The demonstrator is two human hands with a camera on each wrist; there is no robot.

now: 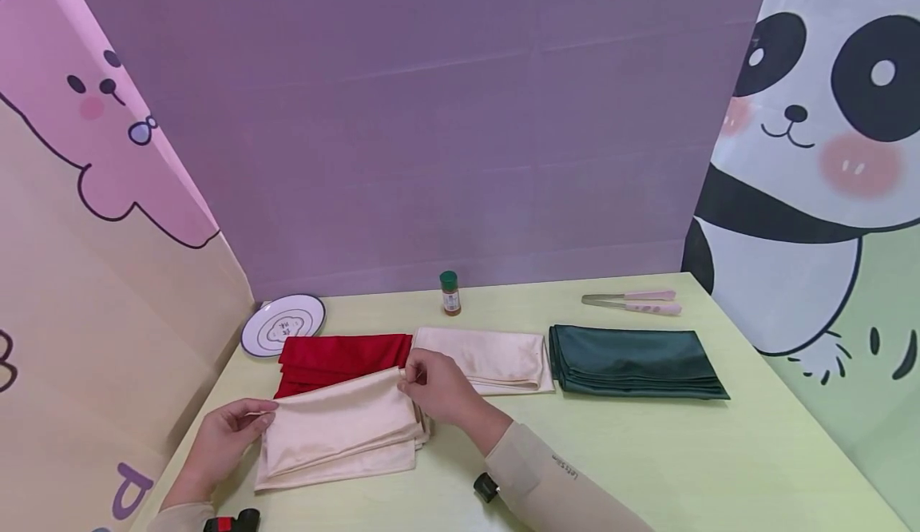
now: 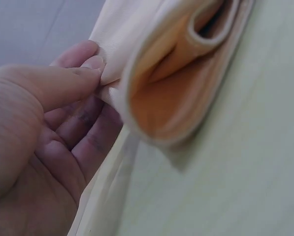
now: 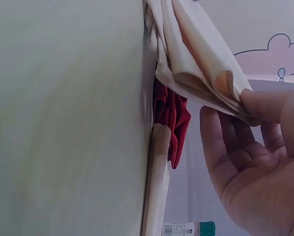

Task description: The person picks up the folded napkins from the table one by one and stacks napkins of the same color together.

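Observation:
A cream cloth (image 1: 338, 428), folded in layers, is held by both hands at the front left of the table. My left hand (image 1: 226, 444) pinches its far left corner between thumb and fingers; the left wrist view shows the fold (image 2: 161, 108) curling open beside the fingertips. At the far right corner, my right hand (image 1: 442, 388) pinches the layered edge, which the right wrist view shows raised off the table (image 3: 63, 123). Behind the cream cloth lies a folded red cloth (image 1: 345, 356), partly covered by it in the head view.
To the right lie a folded pale pink cloth (image 1: 489, 356) and a folded dark green cloth (image 1: 636, 363). Along the back are a white plate (image 1: 262, 336) with a dark rim, a green-capped jar (image 1: 450, 296) and two pink-handled utensils (image 1: 650, 308). Printed walls border the table.

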